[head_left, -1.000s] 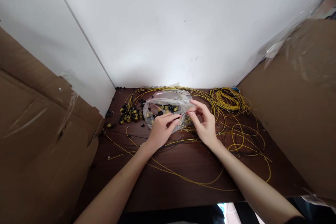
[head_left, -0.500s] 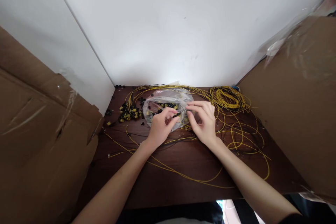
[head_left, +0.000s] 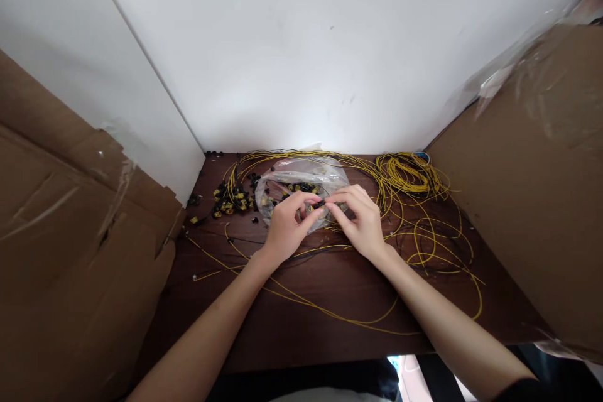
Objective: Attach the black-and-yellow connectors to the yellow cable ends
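Black plug (head_left: 318, 205) sits between the two hands, raised in front of the middle of the tabletop's back edge, over the clear bag. The left hand (head_left: 288, 227) has thumb and forefinger pinched on it from the left, a fingertip grip that probably suits so small a part and leaves its right end free. The right hand (head_left: 362, 222) meets that end with thumb and fingertips drawn nearly together; it is too small to tell whether they grip it or only touch it. Both wrists angle inward, likely so that each hand can steady one side.

Just behind and beneath the fingers, the clear bag (head_left: 287, 177) lies open on the tabletop (head_left: 339, 345), with yellow and black pieces (head_left: 304, 188) inside, within short reach. Left of the bag, toward the back left corner, is a heap of yellow and black plugs (head_left: 230, 202). Yellow wires run from it along the back edge to a coil (head_left: 400, 185) near the back right corner, perhaps kept there out of the hands' way. Loose wire loops (head_left: 426, 262) spread along the right side. Cardboard sheets (head_left: 56, 251) stand at both side edges, seemingly as screens.
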Available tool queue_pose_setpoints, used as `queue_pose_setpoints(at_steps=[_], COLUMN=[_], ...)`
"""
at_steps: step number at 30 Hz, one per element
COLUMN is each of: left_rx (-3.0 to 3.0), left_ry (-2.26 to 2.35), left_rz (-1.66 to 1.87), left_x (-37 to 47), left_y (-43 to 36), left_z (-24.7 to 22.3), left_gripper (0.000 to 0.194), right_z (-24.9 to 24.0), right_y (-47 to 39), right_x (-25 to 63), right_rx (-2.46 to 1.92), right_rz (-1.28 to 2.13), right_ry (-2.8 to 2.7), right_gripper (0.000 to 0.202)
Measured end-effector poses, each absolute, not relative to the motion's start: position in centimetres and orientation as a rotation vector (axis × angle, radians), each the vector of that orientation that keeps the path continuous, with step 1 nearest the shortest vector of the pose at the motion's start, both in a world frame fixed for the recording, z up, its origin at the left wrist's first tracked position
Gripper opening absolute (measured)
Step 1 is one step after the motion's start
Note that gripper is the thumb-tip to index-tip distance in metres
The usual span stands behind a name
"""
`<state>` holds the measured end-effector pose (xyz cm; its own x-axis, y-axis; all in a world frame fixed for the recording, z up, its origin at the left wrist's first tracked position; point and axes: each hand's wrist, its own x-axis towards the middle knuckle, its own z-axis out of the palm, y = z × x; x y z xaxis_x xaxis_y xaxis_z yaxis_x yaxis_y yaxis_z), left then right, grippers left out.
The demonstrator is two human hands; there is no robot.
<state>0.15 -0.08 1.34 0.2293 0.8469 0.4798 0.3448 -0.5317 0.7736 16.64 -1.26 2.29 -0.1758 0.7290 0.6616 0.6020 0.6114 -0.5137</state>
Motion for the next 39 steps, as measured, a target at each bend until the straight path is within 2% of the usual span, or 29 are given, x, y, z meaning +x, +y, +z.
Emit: queue_pose_setpoints(at_steps=[20, 39], left_rx=[1.856, 1.941], left_ry=[1.081, 1.031], left_rz=[1.359, 1.346], left_x=[-0.10, 0.00], left_y=[0.47, 0.16], left_z=[1.19, 1.68], left_gripper=[0.013, 0.017], right_z=[2.45, 2.41], right_y=[-0.95, -1.26], right_x=[16.80, 16.53], right_rx=[-1.184, -1.130], right_rz=[0.247, 0.367], right_ry=[-1.629, -1.745], right_gripper=[0.012, 0.012])
